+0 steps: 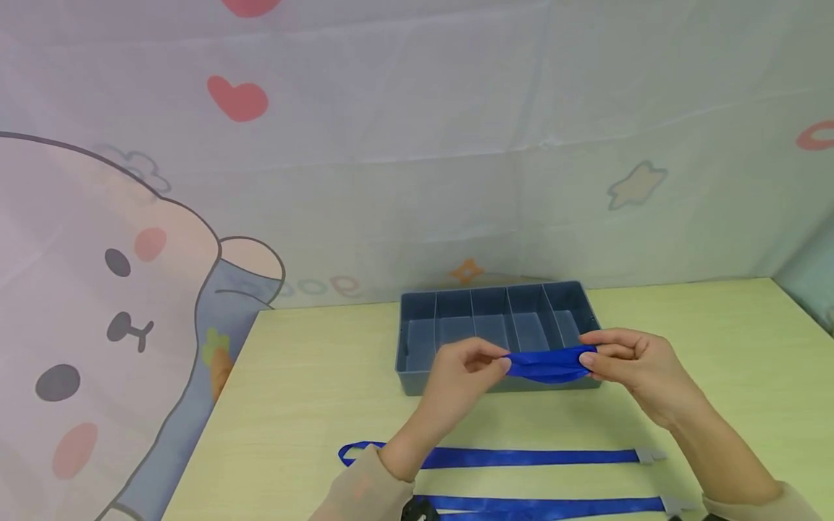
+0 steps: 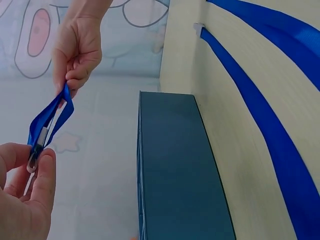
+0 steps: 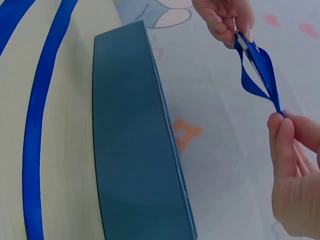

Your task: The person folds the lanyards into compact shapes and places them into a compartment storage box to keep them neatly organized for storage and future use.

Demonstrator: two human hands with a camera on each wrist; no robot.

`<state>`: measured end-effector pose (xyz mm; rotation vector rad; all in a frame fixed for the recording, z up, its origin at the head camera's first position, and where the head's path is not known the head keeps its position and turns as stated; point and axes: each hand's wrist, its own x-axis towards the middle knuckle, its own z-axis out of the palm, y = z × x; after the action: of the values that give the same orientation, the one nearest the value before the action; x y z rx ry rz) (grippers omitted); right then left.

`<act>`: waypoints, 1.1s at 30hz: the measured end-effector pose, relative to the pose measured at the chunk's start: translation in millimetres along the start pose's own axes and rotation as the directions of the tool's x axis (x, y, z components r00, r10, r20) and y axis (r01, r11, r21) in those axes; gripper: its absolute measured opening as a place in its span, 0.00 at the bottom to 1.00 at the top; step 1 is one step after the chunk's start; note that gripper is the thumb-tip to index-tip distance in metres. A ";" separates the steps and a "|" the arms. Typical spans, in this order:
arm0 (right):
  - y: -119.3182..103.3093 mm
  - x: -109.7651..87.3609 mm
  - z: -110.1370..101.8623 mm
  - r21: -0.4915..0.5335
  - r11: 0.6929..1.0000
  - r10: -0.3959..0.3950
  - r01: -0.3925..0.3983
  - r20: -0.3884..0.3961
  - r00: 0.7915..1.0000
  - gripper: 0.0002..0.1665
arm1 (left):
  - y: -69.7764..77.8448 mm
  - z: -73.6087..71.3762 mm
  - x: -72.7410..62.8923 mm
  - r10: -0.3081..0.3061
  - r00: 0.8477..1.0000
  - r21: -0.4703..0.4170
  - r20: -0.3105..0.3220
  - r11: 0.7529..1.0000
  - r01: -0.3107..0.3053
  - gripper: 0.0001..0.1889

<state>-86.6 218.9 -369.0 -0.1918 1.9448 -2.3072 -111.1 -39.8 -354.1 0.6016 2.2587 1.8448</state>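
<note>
A folded blue lanyard is held up between both hands, over the front of a divided grey-blue box. My left hand pinches its left end between thumb and fingers. At that end a pale clip with a metal hook shows in the left wrist view. The other end is pinched by my right hand. Between the hands the ribbon's layers bow apart slightly, as the right wrist view of the lanyard shows.
The box has several compartments and stands at the table's back. Nearer lie more blue lanyards, one behind another, with pale clips at their right ends. A printed cloth hangs behind the table.
</note>
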 end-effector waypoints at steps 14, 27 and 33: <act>-9.9 -5.0 21.7 -0.484 0.875 -0.155 0.006 -0.268 0.951 0.16 | 2.0 2.8 2.9 -0.075 0.997 -0.018 0.007 0.997 0.075 0.11; -9.7 -4.8 38.0 -0.715 0.691 -0.410 0.107 -0.266 0.872 0.07 | 18.0 5.3 -0.9 -0.025 0.999 0.053 -0.041 0.998 0.027 0.09; -8.6 -2.9 45.2 -0.749 0.642 -0.498 0.164 -0.244 0.832 0.07 | 5.4 9.5 5.0 -0.019 0.998 0.064 -0.059 0.998 0.023 0.08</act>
<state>-76.0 177.0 -353.1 -0.1185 3.2360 -1.7087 -111.0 -28.4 -350.4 0.5383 2.3600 1.8087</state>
